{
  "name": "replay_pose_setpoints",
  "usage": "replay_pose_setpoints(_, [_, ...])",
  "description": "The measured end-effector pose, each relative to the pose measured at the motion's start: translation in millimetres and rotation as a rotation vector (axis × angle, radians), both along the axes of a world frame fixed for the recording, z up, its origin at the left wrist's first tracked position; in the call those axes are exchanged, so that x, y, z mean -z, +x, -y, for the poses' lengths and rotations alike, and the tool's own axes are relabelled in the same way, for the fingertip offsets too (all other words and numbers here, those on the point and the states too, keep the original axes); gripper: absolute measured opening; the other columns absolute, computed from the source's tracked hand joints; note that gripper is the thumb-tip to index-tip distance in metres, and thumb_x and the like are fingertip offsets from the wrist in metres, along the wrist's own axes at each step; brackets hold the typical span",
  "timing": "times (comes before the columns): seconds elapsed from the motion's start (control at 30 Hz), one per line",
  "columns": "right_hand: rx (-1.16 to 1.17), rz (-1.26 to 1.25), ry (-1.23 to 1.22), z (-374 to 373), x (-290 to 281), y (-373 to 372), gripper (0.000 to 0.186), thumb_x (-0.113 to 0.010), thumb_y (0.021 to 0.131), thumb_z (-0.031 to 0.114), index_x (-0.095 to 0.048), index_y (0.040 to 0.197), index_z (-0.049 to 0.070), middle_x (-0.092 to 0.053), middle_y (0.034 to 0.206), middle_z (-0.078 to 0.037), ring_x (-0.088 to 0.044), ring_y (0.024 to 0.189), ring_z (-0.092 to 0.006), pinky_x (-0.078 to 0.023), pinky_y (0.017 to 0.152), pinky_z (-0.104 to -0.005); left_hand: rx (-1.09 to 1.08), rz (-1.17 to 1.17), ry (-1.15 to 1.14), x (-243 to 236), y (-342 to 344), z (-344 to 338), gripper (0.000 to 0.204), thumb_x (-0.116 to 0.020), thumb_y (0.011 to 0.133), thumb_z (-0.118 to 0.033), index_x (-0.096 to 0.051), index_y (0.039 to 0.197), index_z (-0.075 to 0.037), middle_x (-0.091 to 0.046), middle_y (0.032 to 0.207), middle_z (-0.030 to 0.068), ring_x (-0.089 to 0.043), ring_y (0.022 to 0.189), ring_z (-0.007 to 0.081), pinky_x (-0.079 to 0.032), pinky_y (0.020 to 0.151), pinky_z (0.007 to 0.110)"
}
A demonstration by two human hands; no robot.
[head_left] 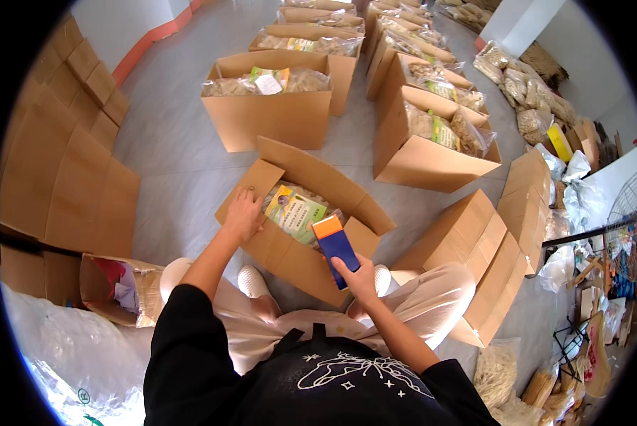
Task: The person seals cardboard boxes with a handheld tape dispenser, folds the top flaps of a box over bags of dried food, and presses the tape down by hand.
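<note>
We've got our left hand (242, 215) flat on the left flap of the open box (301, 259) in front of us, not gripping. Right hand (357, 277) grips a blue handheld device w/ orange top (335, 245), held over the box's near edge. Inside: a green-yellow packet (295, 211) on clear bags. Other boxes (269, 106) beyond hold similar packets

Packing warehouse: rows of filled cartons (269, 99)
</note>
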State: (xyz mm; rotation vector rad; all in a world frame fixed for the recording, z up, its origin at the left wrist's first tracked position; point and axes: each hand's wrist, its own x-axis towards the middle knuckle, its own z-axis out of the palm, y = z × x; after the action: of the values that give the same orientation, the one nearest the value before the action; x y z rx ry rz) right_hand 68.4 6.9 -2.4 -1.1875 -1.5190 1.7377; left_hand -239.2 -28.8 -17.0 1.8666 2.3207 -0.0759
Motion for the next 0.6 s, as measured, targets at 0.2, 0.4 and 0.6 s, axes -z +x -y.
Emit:
replay_pose_setpoints(0.2, [0.01, 0.013, 0.068, 5, -8, 8, 0.032, -0.072, 0.078, 0.028, -0.065, 0.087, -0.002, -0.063, 0.07, -0.002, -0.055, 0.061, -0.0062, -0.045, 0.055, -0.0224, -0.512, 0.372, 0.41, 68, 102, 7, 0.071, -0.051, 0.086, -0.038, -0.021, 0.143, -0.007, -0.004, 0.15, 0.0216, -0.003, 0.138, 0.0385, -0.008, 0.105, 0.062])
replay_pose_setpoints(0.4, [0.169, -0.025, -0.06, -5, -78, 49, 0.035, -0.074, 0.076, 0.026, -0.064, 0.096, -0.001, -0.062, 0.074, -0.001, -0.055, 0.065, -0.0064, -0.046, 0.059, -0.0226, -0.451, -0.052, 0.286, 67, 133, -2, 0.061, -0.039, 0.092, -0.034, -0.02, 0.144, -0.007, -0.008, 0.15, 0.0213, -0.002, 0.138, 0.0409, -0.005, 0.108, 0.056])
replay_pose_setpoints(0.6, [0.646, 0.213, 0.294, -91, -134, 169, 0.037, -0.069, 0.082, 0.031, -0.063, 0.092, -0.004, -0.064, 0.069, -0.008, -0.06, 0.062, -0.0125, -0.049, 0.056, -0.0281, -0.44, -0.09, 0.225, 57, 136, -3, 0.061, -0.038, 0.092, -0.032, -0.017, 0.144, -0.008, -0.008, 0.15, 0.0207, -0.001, 0.137, 0.0424, -0.004, 0.108, 0.056])
